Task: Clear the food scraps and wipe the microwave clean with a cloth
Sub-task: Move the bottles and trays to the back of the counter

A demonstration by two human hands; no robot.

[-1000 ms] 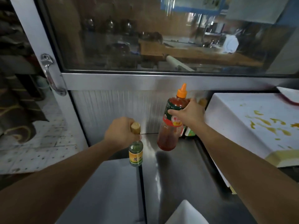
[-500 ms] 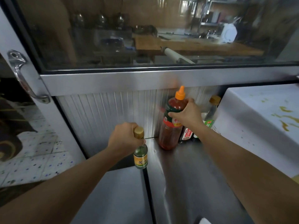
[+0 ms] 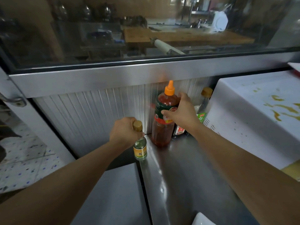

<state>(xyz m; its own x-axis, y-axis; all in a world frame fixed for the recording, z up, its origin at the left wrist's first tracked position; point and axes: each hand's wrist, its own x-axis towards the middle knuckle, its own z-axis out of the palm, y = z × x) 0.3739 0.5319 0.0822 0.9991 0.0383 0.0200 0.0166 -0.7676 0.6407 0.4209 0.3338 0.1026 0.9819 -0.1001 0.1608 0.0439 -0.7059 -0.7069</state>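
White box-shaped microwave, its top streaked with yellow sauce, stood at the right of the steel table, nearest the right hand. That hand's grip was clasped round a tall upright red sauce bottle; the left hand was clenched round a small clear bottle. No cloth could be identified; the microwave's door was hidden.

Dim, flat indoor light; soft streaks of glare run down the steel counter and along the metal rail. Glass pane murky with reflections, everything behind it blurred. Wide-angle bowing at edges; slight overall softness.
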